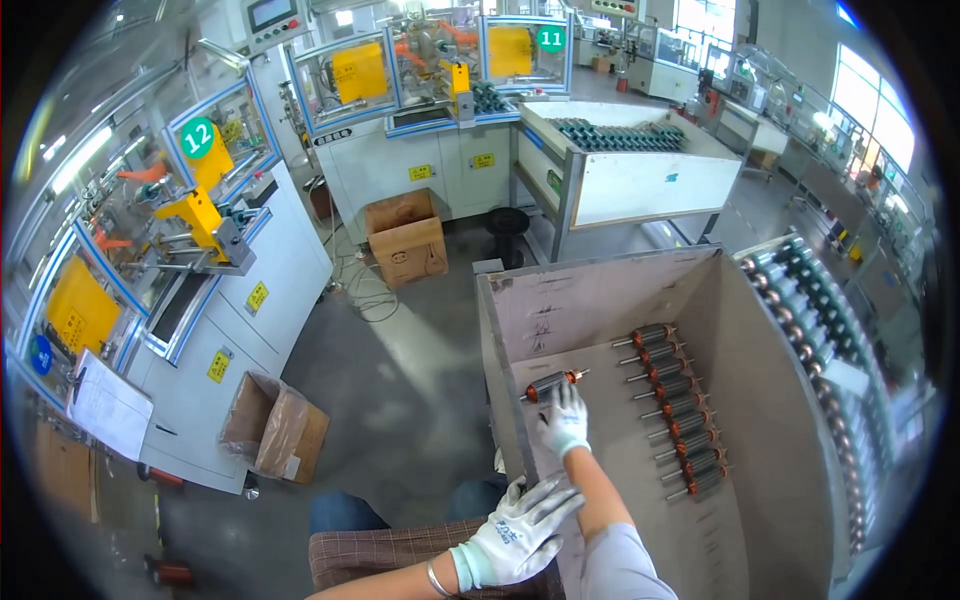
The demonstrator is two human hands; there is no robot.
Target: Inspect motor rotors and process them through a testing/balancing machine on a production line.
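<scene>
A single motor armature (pixel 552 385) with a dark core and copper windings lies near the left wall inside a large grey bin (pixel 800 430). My right hand (pixel 565 420), in a white glove, reaches over the bin floor. Its fingers are stretched out, with the tips at the armature's near side; whether they press on it I cannot tell. Gloved as well, my left hand (pixel 520 532) is spread above the bin's near left edge, holding nothing. To the right, several more armatures (pixel 685 412) lie side by side in a row, shafts pointing left and right.
Sloping racks of armatures (pixel 800 330) flank the bin's right side. Behind it stands a white cart (pixel 650 185) holding green-ended parts. Guarded machines (pixel 420 165) line the back and left. Cardboard boxes (pixel 405 240), a black spool (pixel 507 232) and loose cables (pixel 375 300) occupy the floor.
</scene>
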